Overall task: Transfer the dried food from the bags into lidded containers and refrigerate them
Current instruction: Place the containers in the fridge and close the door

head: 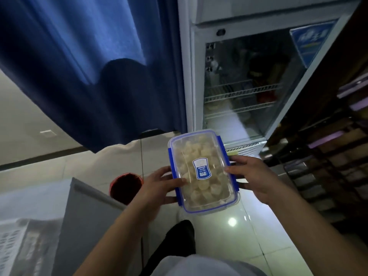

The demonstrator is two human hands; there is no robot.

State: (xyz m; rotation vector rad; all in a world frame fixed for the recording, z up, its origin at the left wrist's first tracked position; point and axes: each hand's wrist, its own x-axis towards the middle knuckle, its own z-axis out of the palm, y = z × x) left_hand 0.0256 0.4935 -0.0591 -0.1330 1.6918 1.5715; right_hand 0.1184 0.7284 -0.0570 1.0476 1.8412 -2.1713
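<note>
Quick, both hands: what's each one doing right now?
Left hand: grips the left side of the lidded container.
Right hand: grips the container's right side.

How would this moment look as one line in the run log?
hands: left and right hold lidded container | contents: pale dried food | lid: on | fridge: door open, ahead | step: not yet shelved

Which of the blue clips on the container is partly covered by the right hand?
The clip low on the container's right long side; the right hand lies against it. The upper right clip shows fully.
</note>
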